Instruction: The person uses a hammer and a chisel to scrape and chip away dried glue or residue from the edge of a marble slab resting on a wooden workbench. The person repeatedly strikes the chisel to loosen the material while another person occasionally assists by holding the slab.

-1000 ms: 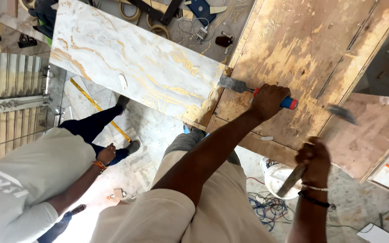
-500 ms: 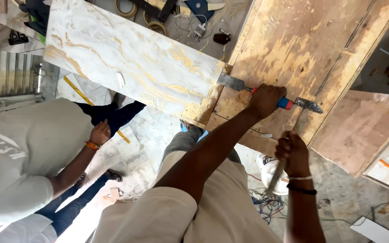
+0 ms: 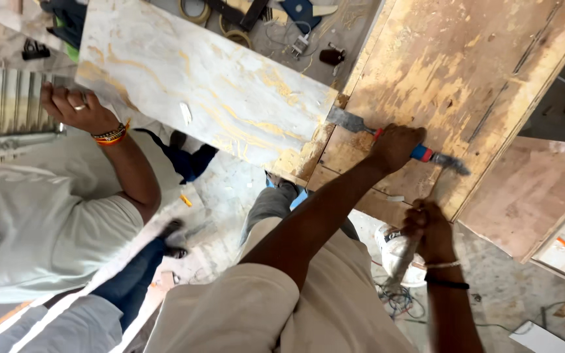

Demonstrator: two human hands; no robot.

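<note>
Left hand (image 3: 393, 145) grips the chisel (image 3: 387, 134), blade under the marble-look sheet's (image 3: 197, 91) edge, while the right hand (image 3: 431, 230), fingers clenched on the hammer (image 3: 403, 258), has swung closer, strike imminent.

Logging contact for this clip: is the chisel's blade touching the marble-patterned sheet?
Touching. The head view shows the chisel, gripped by the left hand, with its blade tip wedged against the edge of the marble-patterned sheet.

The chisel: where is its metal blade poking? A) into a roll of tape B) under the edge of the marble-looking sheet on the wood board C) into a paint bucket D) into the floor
B: the chisel, gripped by the left hand, has its blade tip at the edge of the marble-patterned sheet lying on the plywood board.
</note>
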